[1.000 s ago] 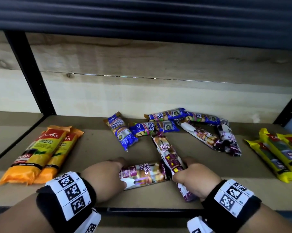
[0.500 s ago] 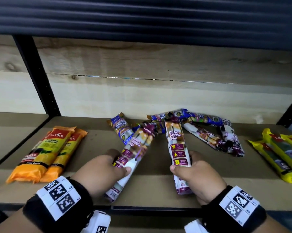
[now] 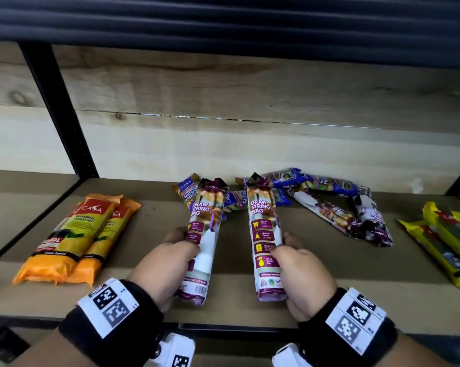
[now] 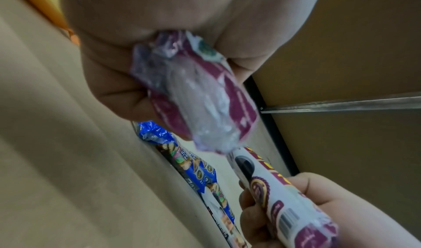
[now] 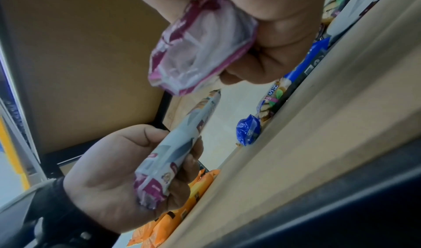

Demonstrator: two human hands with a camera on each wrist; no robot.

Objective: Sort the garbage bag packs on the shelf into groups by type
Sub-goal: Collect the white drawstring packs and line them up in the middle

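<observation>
My left hand (image 3: 168, 263) grips one purple draw-string pack (image 3: 201, 242), my right hand (image 3: 301, 271) grips another purple pack (image 3: 264, 239), both raised above the shelf (image 3: 329, 263), parallel. Blue packs (image 3: 326, 182) heaped behind; orange packs (image 3: 72, 239) left, yellow packs (image 3: 448, 242) right.

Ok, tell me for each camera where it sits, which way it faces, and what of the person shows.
Head: on the head, facing forward and down at the shelf; both hands and wristbands show.
Left wrist: below the left hand, looking along its purple pack; the right hand shows too.
Right wrist: below the right hand, looking along its own purple pack towards the left hand.
Shared: both wrist views show the blue packs.
</observation>
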